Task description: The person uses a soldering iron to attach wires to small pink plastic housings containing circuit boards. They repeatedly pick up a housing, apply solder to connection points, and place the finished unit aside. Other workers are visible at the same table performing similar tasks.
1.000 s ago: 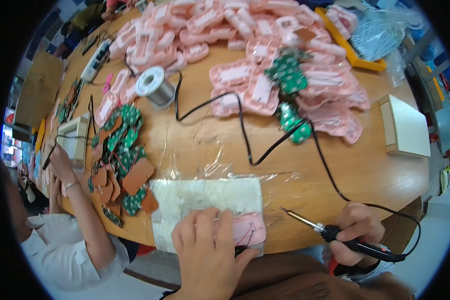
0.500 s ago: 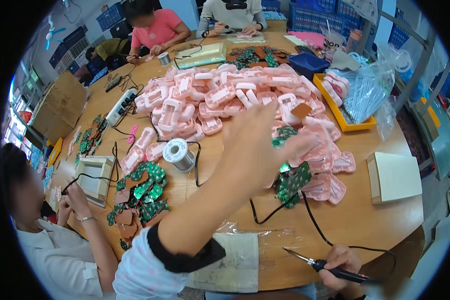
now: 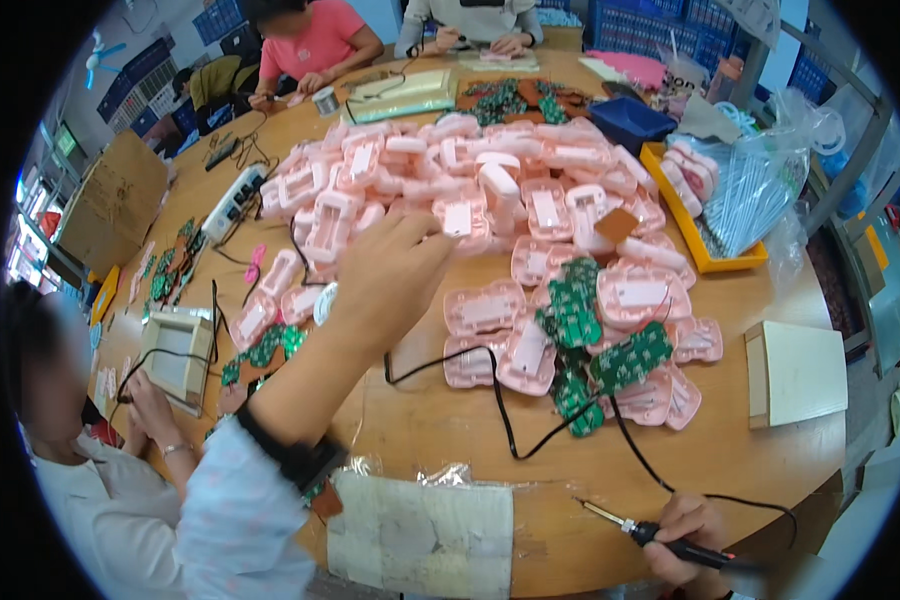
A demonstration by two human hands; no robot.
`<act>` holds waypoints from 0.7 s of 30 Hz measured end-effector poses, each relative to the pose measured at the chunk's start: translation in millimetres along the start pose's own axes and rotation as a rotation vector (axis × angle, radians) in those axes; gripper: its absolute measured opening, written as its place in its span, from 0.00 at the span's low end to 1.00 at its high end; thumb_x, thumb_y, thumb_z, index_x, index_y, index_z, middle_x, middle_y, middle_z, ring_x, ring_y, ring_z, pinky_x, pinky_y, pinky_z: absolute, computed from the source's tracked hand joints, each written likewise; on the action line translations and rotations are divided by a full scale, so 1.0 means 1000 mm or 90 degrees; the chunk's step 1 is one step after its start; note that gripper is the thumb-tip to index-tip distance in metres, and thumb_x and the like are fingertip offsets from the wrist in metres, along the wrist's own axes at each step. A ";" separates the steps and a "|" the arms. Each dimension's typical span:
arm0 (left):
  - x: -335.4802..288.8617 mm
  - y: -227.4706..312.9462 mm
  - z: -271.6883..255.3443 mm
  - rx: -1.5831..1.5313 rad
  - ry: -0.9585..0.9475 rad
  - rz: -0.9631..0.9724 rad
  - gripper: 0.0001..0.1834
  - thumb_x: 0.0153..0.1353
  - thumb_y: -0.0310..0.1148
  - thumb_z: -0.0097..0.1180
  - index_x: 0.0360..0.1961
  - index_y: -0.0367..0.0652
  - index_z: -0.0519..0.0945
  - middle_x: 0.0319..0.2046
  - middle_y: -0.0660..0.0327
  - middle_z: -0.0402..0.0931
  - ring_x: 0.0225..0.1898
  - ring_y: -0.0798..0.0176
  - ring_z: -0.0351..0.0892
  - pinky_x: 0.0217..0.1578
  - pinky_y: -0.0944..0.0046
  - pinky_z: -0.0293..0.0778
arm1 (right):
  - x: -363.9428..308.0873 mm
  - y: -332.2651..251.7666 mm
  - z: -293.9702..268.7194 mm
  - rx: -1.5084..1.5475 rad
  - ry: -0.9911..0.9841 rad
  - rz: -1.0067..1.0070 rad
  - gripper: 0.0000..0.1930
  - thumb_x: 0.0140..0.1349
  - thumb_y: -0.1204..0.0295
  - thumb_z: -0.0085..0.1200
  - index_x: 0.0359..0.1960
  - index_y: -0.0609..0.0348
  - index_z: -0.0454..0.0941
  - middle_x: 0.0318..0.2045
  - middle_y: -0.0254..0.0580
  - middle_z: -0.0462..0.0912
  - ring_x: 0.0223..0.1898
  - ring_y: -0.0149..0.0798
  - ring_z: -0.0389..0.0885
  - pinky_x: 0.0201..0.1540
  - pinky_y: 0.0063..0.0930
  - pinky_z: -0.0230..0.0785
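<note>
The left hand (image 3: pixel 395 275), fingers curled half closed, hovers at the near edge of the pile (image 3: pixel 364 162); whether it grips anything I cannot tell. A pink shell (image 3: pixel 460 220) lies at two o'clock, just beside its fingertips, long axis seemingly twelve to six. The right hand (image 3: pixel 692 520), farther off at four o'clock, grasps an iron (image 3: pixel 642 531). Beyond, at two o'clock, a bag (image 3: pixel 682 78) bears dark lettering.
</note>
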State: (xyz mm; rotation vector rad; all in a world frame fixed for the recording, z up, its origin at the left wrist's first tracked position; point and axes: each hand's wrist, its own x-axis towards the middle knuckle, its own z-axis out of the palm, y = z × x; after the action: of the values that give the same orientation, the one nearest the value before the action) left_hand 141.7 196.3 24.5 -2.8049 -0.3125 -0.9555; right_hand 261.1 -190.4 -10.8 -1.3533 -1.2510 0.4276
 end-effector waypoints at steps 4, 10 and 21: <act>-0.073 0.077 -0.113 -0.162 -0.090 0.036 0.10 0.47 0.28 0.59 0.33 0.40 0.80 0.39 0.56 0.80 0.31 0.58 0.80 0.27 0.65 0.74 | -0.008 0.009 -0.007 -0.016 0.048 -0.044 0.14 0.43 0.78 0.63 0.31 0.57 0.70 0.16 0.35 0.70 0.15 0.31 0.67 0.18 0.24 0.56; -0.173 0.150 -0.152 -0.233 -0.338 0.050 0.16 0.43 0.28 0.62 0.37 0.38 0.80 0.48 0.51 0.75 0.38 0.59 0.79 0.34 0.65 0.75 | -0.013 0.000 0.000 -0.021 0.050 -0.022 0.13 0.46 0.79 0.60 0.32 0.57 0.69 0.19 0.36 0.69 0.18 0.32 0.67 0.20 0.24 0.57; -0.166 0.185 -0.126 -0.320 -0.309 -0.288 0.38 0.40 0.37 0.70 0.55 0.37 0.71 0.51 0.53 0.70 0.53 0.47 0.67 0.53 0.50 0.60 | -0.015 -0.017 0.019 -0.010 0.059 0.001 0.12 0.44 0.79 0.60 0.30 0.57 0.70 0.18 0.35 0.68 0.19 0.31 0.66 0.21 0.23 0.55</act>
State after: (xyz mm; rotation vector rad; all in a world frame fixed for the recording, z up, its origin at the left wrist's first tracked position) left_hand -14.3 -33.8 5.6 -3.5039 -0.9139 -0.4320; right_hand 233.0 -198.4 -7.2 -1.3722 -1.1790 0.3530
